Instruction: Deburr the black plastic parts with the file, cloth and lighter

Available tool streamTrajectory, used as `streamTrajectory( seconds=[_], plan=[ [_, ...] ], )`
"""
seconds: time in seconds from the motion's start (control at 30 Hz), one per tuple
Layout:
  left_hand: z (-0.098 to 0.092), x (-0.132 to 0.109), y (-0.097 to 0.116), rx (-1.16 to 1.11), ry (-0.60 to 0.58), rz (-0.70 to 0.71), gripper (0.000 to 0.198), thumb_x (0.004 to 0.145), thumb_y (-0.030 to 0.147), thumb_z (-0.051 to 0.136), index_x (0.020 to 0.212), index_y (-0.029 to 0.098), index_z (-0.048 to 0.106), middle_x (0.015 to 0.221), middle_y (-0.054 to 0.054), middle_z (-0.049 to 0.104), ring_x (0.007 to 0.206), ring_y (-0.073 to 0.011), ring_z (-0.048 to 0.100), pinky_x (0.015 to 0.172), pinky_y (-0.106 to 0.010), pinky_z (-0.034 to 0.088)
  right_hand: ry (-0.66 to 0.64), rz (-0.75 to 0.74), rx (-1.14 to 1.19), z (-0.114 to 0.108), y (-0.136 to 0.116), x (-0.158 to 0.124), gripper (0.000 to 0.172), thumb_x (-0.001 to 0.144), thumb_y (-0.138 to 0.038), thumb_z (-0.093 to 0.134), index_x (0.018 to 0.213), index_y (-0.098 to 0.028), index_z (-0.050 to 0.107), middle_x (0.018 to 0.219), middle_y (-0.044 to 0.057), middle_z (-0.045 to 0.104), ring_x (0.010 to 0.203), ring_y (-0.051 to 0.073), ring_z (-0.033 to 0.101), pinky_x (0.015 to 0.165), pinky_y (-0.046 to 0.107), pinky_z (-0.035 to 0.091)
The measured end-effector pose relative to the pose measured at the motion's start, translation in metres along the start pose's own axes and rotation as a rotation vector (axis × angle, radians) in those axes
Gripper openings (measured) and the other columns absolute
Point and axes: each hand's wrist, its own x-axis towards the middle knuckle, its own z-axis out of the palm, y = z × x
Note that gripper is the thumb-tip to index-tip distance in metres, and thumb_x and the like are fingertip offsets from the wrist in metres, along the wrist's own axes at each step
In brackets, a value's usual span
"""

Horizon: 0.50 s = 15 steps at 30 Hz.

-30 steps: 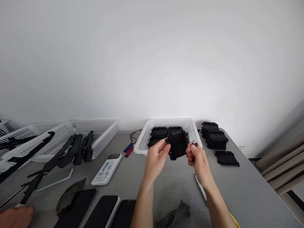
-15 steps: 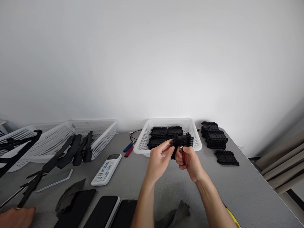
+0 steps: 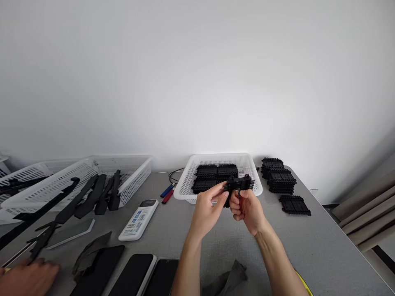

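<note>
A black ribbed plastic part (image 3: 240, 183) is held nearly flat above the table, just in front of the white basket (image 3: 188, 181). My left hand (image 3: 208, 209) pinches its left end with thumb and fingers. My right hand (image 3: 247, 207) is closed around its underside and right half, hiding that part of the piece. Inside the basket lie more black parts (image 3: 214, 174) of the same kind, stacked in rows.
Stacks of black parts (image 3: 279, 177) and a single one (image 3: 294, 204) sit at the right. Left: a white remote-like device (image 3: 138, 220), red and blue pens (image 3: 167, 193), phones (image 3: 132, 274), black straps (image 3: 95, 197) on white baskets (image 3: 92, 172). Another person's hand (image 3: 27, 279) is at bottom left.
My right hand came in from the right and closed on the black part, which turned from upright to nearly flat. The other person's hand and long black piece at the left shifted.
</note>
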Motion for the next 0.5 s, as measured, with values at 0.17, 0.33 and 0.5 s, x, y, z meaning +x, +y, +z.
streamTrajectory(
  seconds=[0.17,0.33,0.5],
  plan=[
    [0.0007,-0.0001,0.0012,-0.013,-0.006,0.006,0.050,0.091,0.045,0.060,0.130,0.015,0.064,0.125,-0.013,0.070,0.118,-0.0302,0.065,0.096,-0.041,0.055,0.008,0.006,0.043,0.0015,-0.0013,-0.0009,0.031,0.067,-0.048,0.053,0.064,-0.022,0.037,0.061,-0.006,0.028,0.053,0.009,0.017,0.047,0.023,0.009],
    [-0.0007,0.0001,-0.0004,-0.023,-0.003,0.013,0.051,0.091,0.045,0.060,0.131,0.014,0.063,0.127,-0.014,0.069,0.119,-0.0301,0.065,0.097,-0.040,0.055,0.023,-0.006,0.137,0.0007,-0.0027,-0.0016,0.032,0.065,-0.048,0.056,0.064,-0.022,0.038,0.060,-0.007,0.028,0.052,0.008,0.018,0.046,0.022,0.009],
    [-0.0033,-0.0001,-0.0029,-0.015,0.020,0.015,0.050,0.090,0.046,0.061,0.128,0.014,0.065,0.124,-0.014,0.071,0.115,-0.0302,0.067,0.093,-0.040,0.057,0.032,-0.042,0.231,-0.0010,-0.0044,-0.0021,0.032,0.068,-0.048,0.056,0.066,-0.022,0.037,0.060,-0.006,0.028,0.052,0.009,0.019,0.046,0.022,0.010]
  ],
)
